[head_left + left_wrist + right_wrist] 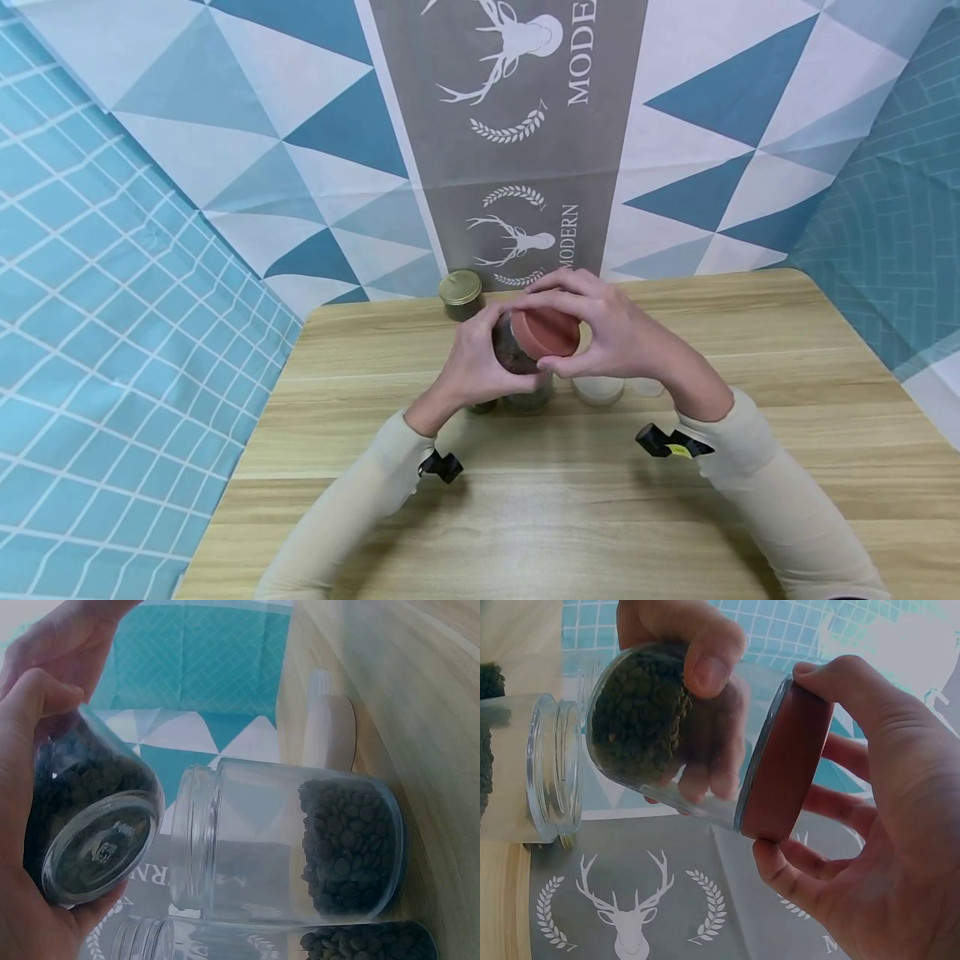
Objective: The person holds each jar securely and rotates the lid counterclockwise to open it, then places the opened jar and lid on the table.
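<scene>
Raised above the table is a glass jar (634,720) partly filled with dark, bean-like pieces, tilted on its side. My left hand (480,362) grips its body, with the thumb and fingers wrapped around the glass. The jar's reddish-brown lid (787,765) is at its mouth, and my right hand (603,325) holds it by the rim between thumb and fingers. Whether the lid is screwed tight cannot be told. Below the held jar stands a lidless glass jar (259,840) with similar dark pieces at its bottom. Another lidless jar (247,941) is beside it, partly cut off in the left wrist view.
A dark jar with a gold lid (461,287) stands at the table's back edge. A round white lid (597,392) lies right of the lidless jars, with a smaller pale disc (647,387) beside it. Behind the wooden table (525,517) hangs a patterned cloth (517,167).
</scene>
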`<state>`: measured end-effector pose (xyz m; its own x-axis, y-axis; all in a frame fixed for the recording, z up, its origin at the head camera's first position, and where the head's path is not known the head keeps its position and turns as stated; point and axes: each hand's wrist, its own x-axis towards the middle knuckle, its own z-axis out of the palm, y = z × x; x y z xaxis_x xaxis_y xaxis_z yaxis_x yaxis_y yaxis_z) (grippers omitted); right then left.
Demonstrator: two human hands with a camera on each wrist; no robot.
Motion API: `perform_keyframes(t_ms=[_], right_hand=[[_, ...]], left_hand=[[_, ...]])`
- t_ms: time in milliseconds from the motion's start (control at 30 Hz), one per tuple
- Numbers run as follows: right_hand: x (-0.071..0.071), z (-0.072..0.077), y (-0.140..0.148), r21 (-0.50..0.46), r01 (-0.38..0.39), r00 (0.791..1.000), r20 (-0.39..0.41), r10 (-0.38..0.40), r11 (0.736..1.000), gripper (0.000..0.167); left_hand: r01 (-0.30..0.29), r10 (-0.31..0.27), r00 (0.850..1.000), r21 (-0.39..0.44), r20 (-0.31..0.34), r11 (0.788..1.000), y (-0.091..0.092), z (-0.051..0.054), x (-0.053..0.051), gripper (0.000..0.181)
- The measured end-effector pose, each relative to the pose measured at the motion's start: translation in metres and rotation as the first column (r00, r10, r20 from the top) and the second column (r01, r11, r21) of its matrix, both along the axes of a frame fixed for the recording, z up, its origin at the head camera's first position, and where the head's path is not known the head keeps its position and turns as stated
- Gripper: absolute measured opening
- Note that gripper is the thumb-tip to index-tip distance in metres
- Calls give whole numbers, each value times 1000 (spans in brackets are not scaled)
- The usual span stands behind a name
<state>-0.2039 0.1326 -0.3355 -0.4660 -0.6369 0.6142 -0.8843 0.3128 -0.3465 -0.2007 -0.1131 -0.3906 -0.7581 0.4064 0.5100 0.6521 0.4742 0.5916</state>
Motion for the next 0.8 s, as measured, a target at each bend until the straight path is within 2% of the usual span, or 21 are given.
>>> perform_keyframes(t_ms=[167,333,567,800], right_hand=[[-1,-2,2,14,-62,997,-46,63,998,66],[-1,-2,3,23,-95,994,-52,96,995,67],[0,0,6,40,-95,996,-1,95,995,71],[-2,3,15,-4,-57,998,25,57,998,78]], left_hand=[[55,-56,995,15,83,998,-3,1,-1,89],[71,-72,989,15,132,997,-4,2,-1,91],[61,-62,986,13,155,998,-5,1,-1,91],[54,-61,981,44,182,998,-10,1,-1,92]])
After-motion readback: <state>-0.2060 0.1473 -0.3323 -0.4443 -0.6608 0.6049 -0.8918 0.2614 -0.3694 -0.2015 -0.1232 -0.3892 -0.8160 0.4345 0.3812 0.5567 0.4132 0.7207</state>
